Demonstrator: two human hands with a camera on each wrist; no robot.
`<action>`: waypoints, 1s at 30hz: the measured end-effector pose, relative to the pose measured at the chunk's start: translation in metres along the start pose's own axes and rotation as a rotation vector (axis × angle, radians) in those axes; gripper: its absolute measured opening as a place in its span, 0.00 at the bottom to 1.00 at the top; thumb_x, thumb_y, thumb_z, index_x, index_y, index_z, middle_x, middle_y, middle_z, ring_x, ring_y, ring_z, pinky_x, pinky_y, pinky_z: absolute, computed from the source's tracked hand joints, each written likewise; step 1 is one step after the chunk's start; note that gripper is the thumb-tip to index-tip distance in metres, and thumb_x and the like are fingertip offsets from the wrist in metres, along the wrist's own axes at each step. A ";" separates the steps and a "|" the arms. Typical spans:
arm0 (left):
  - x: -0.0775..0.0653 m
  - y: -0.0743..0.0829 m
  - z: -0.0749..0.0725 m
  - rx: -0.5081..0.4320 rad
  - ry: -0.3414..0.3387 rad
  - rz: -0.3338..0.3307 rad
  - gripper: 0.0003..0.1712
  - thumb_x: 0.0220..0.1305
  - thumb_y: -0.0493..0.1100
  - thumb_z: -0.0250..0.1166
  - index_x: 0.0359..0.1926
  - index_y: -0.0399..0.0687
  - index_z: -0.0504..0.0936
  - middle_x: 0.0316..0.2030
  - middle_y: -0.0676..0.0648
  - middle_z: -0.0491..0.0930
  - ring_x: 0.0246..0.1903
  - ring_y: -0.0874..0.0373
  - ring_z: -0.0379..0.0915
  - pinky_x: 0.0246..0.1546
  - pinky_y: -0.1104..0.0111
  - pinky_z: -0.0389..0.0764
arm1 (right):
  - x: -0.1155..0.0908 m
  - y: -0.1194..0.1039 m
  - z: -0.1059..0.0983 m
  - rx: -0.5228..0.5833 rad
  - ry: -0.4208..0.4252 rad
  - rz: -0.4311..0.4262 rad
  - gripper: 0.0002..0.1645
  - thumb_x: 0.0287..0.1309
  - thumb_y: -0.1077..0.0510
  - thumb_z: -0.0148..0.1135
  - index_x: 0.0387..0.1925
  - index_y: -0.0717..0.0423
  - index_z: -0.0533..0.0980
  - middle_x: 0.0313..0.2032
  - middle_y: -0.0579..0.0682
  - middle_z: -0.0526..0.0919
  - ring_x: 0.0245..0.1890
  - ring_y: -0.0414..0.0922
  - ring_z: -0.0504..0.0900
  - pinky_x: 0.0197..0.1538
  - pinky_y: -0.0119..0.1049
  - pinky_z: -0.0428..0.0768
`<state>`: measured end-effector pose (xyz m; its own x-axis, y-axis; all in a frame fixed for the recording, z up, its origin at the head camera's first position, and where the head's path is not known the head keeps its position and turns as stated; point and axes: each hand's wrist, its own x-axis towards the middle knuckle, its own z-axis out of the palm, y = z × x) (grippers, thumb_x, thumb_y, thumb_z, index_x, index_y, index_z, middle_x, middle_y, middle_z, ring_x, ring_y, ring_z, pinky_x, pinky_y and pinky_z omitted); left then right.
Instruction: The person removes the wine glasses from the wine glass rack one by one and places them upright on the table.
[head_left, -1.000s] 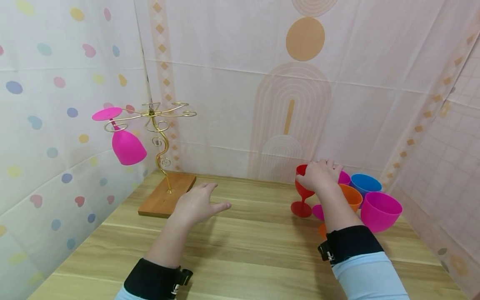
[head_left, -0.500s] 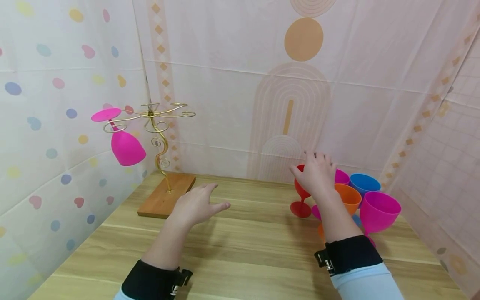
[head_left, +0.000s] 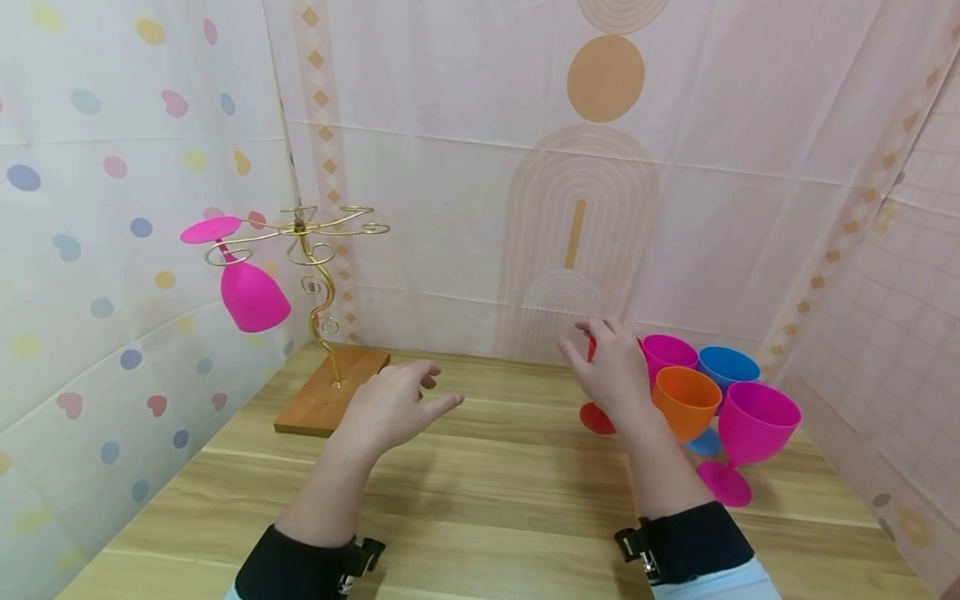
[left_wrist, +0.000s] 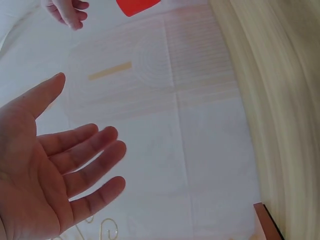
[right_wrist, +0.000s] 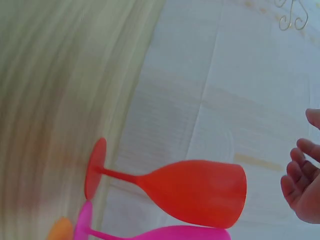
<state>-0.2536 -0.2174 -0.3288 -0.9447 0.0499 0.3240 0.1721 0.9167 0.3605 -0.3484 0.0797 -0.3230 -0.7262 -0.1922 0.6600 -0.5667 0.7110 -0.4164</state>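
Observation:
My right hand (head_left: 611, 375) hovers in front of the red goblet (head_left: 597, 418), which it mostly hides in the head view. The right wrist view shows that red goblet (right_wrist: 197, 192) upright on its foot, with loosely bent fingers (right_wrist: 295, 180) apart from its rim and holding nothing. Over the table near the rack's wooden base, my left hand (head_left: 390, 408) holds nothing; its fingers (left_wrist: 95, 165) are spread and slightly bent. On the gold wire rack (head_left: 322, 275), one pink goblet (head_left: 255, 297) hangs upside down by its foot at the left.
Right of the red goblet stand a pink goblet (head_left: 669, 354), an orange goblet (head_left: 686, 404), a blue goblet (head_left: 729, 367) and a nearer pink goblet (head_left: 757, 425), close together. The rack's wooden base (head_left: 318, 408) sits at the table's back left. Patterned curtains (head_left: 450, 167) enclose the table.
My right hand has moved left and toward me from over the goblet group to in front of the red goblet. The left hand's fingers bend slightly more; its place is nearly the same.

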 end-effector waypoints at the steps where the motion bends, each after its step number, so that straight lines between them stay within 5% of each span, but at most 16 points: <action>1: -0.001 0.001 -0.001 -0.005 0.014 0.010 0.36 0.64 0.69 0.64 0.59 0.49 0.82 0.48 0.52 0.86 0.43 0.54 0.83 0.43 0.52 0.82 | -0.002 -0.001 0.001 0.020 -0.002 -0.013 0.24 0.66 0.46 0.66 0.55 0.57 0.80 0.49 0.54 0.80 0.49 0.55 0.77 0.50 0.52 0.82; 13: -0.009 0.011 -0.014 -0.062 0.276 0.196 0.21 0.66 0.60 0.68 0.43 0.47 0.86 0.30 0.56 0.82 0.30 0.60 0.78 0.31 0.62 0.80 | -0.024 -0.002 0.016 0.109 -0.025 -0.077 0.13 0.64 0.50 0.71 0.43 0.54 0.84 0.34 0.46 0.81 0.35 0.45 0.79 0.41 0.38 0.84; 22: -0.011 0.007 -0.024 -0.103 0.500 0.382 0.12 0.66 0.50 0.71 0.42 0.47 0.87 0.31 0.53 0.82 0.33 0.59 0.77 0.32 0.62 0.78 | -0.034 0.000 0.024 0.158 -0.070 -0.040 0.13 0.62 0.51 0.72 0.43 0.54 0.84 0.35 0.46 0.82 0.39 0.49 0.79 0.43 0.39 0.83; 30: -0.009 -0.011 -0.040 -0.193 0.668 0.448 0.13 0.62 0.42 0.74 0.46 0.42 0.87 0.39 0.48 0.86 0.43 0.55 0.80 0.33 0.67 0.80 | -0.037 0.000 0.029 0.151 -0.076 -0.068 0.10 0.62 0.52 0.72 0.41 0.53 0.84 0.33 0.45 0.82 0.38 0.49 0.80 0.42 0.40 0.82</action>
<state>-0.2355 -0.2435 -0.3011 -0.4210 0.0923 0.9024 0.5953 0.7787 0.1980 -0.3324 0.0671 -0.3654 -0.7084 -0.2913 0.6429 -0.6634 0.5857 -0.4656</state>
